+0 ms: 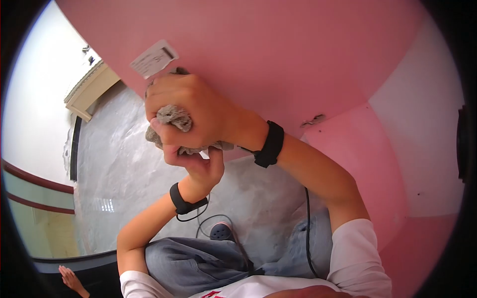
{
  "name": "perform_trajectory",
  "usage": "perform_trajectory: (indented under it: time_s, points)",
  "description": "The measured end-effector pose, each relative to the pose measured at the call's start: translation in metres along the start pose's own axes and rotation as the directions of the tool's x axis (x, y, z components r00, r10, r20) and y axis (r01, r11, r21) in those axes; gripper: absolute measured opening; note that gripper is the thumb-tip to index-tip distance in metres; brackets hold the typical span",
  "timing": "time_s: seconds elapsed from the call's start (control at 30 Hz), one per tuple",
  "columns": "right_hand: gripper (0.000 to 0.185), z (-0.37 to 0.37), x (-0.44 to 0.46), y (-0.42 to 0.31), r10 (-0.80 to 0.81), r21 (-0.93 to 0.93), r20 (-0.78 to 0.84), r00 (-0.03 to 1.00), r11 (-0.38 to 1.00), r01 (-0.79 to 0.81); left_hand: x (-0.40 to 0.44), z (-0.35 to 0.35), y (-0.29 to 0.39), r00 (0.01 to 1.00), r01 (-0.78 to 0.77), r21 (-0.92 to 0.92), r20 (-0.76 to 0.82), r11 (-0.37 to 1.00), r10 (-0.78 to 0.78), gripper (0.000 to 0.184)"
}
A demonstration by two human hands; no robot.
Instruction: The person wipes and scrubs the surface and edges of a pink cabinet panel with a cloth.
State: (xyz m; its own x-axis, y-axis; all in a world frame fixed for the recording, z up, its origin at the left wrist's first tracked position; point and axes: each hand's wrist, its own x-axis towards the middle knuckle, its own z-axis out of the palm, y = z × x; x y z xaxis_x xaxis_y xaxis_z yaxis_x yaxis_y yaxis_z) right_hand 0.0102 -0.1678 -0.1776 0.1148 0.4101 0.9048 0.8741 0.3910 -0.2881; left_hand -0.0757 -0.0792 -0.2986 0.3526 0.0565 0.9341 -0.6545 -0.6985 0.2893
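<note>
My right hand [186, 107] is closed round a crumpled grey cloth [175, 117], which bulges out between its fingers. My left hand [198, 164] is just below, its thumb and fingers gripping the lower part of the same cloth. Both hands are close together near the edge of a pink surface [258, 54]. A white printed label [154, 58] lies on that surface just beyond my right hand. Farther right, a small dark scrap [313, 120] lies on the pink surface.
Grey floor [119, 184] shows below the pink edge, with a shoe [221, 231] on it. Thin black cables [308, 233] hang from both wristbands. A beige bench [92, 89] stands at upper left. Another person's hand [72, 279] shows at lower left.
</note>
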Motion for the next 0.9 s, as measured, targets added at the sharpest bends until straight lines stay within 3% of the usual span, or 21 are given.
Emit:
perform_trajectory:
  time_s: [0.03,0.2,0.27,0.4,0.5,0.57,0.7,0.77,0.8,0.87,0.9]
  points:
    - [0.009,-0.011,-0.006,0.000,-0.004,-0.028,-0.024,1.000,1.000,0.003,0.002,0.012,0.005,0.999,-0.012,0.010,-0.044,1.000,0.013,0.077]
    - [0.008,-0.082,-0.037,-0.008,-0.039,-0.168,-0.071,0.997,0.985,0.027,0.006,0.075,0.028,0.999,-0.007,-0.030,0.053,1.000,0.009,0.076]
    - [0.010,-0.109,-0.047,-0.012,-0.084,-0.248,-0.098,0.992,0.967,0.058,0.006,0.104,0.029,0.997,-0.045,-0.288,0.047,0.957,0.061,0.074]
    - [0.016,-0.165,-0.065,-0.015,-0.103,-0.292,-0.089,0.991,0.954,0.073,0.032,0.146,0.054,0.995,-0.035,-0.186,0.082,0.982,0.051,0.065]
    - [0.014,-0.203,-0.086,-0.019,-0.052,-0.333,-0.155,0.987,0.943,-0.002,0.058,0.171,0.069,0.976,-0.075,-0.174,0.187,0.982,0.108,0.057]
    - [0.017,-0.221,-0.100,-0.021,0.016,-0.340,-0.202,0.979,0.937,-0.085,0.060,0.190,0.072,0.969,0.013,-0.319,0.237,0.948,0.067,0.052]
    - [0.020,-0.250,-0.131,-0.023,0.051,-0.341,-0.263,0.964,0.929,-0.143,0.063,0.218,0.087,0.949,0.067,-0.376,0.309,0.924,0.057,0.059]
    - [0.021,-0.266,-0.146,-0.031,0.289,-0.264,-0.354,0.890,0.882,-0.391,0.064,0.228,0.101,0.912,0.253,-0.515,0.409,0.819,-0.024,0.064]
    - [0.021,-0.273,-0.156,-0.033,0.287,-0.253,-0.345,0.894,0.888,-0.383,0.065,0.230,0.105,0.915,0.251,-0.503,0.403,0.827,-0.033,0.064]
    - [0.022,-0.282,-0.173,-0.035,0.447,-0.238,-0.468,0.762,0.767,-0.596,0.068,0.230,0.110,0.728,0.484,-0.463,0.684,0.743,-0.048,0.065]
    - [0.022,-0.281,-0.174,-0.038,0.443,-0.233,-0.457,0.772,0.778,-0.584,0.069,0.225,0.110,0.735,0.477,-0.456,0.675,0.752,-0.057,0.065]
